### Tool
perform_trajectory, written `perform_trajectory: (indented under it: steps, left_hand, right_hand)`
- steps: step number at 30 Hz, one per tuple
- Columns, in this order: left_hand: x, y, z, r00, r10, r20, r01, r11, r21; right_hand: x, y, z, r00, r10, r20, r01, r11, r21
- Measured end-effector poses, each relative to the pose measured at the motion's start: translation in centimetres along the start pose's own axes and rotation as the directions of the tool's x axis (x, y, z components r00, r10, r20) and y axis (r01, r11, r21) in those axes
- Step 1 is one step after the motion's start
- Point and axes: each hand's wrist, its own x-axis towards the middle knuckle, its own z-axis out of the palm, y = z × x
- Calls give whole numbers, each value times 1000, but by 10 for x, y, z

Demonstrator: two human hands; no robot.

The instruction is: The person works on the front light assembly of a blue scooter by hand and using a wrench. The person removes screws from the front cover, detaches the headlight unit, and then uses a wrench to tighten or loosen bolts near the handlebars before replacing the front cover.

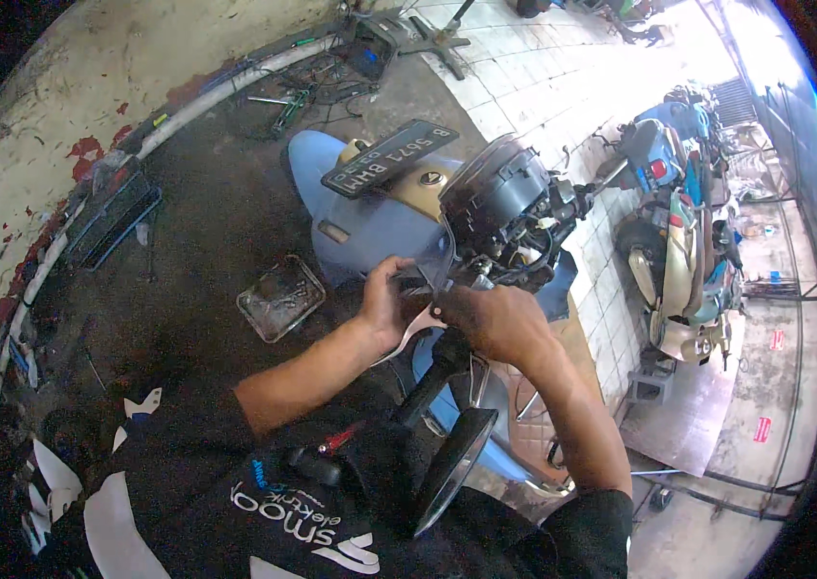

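My left hand (pixel 387 304) is at the handlebar of a light blue scooter (pixel 365 236), thumb raised, fingers curled under a silver lever (pixel 418 333) and partly hidden. My right hand (pixel 500 318) is closed around the dark clamp area at the lever's pivot, its fingertips out of sight. Just beyond stand the opened black instrument housing (pixel 490 188) with exposed wiring and a loose-looking number plate (pixel 384 154) over the front panel. The black handlebar grip (pixel 428 386) runs down toward me to a round mirror (pixel 462 463).
A metal tray (pixel 280 297) lies on the dark floor left of the scooter, a blue-edged tray (pixel 124 227) by the wall. Tools (pixel 288 111) lie near a black stand (pixel 433 43). Several parked scooters (pixel 679 251) line the tiled right side beside a grey block (pixel 648 384).
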Motion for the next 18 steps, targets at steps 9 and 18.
perform_trajectory:
  steps: [9, 18]
  left_hand:
    - [13, -6, -19, 995, -53, -90, 55, 998, 24]
    - [-5, -3, -2, 999, 23, -29, -26, 994, -109]
  right_hand:
    - [-3, -8, -5, 997, 71, 7, -71, 997, -28]
    - [0, -5, -4, 998, 53, -17, -54, 998, -31]
